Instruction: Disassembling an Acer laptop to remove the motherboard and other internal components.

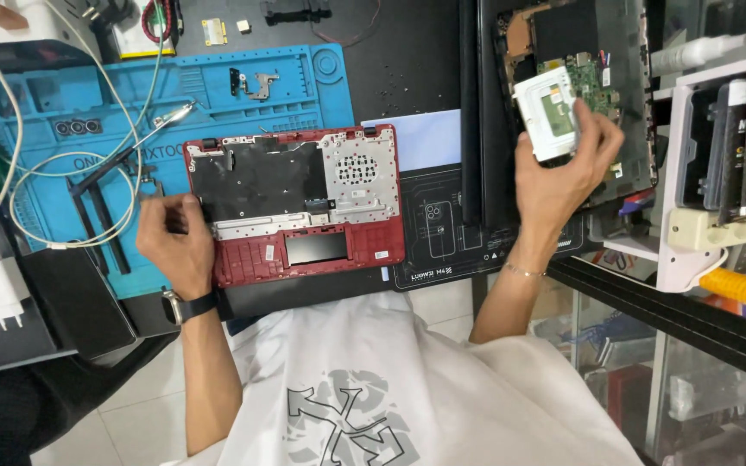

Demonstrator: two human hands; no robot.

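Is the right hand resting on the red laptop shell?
No, the right hand holds a white part over the dark open laptop.

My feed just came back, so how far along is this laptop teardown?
Done: the red laptop shell lies opened and largely stripped on the blue mat, a loose hinge set aside. In hand: the right hand holds a white-framed part over the second opened laptop; the left hand steadies the shell. Left: both machines remain open.
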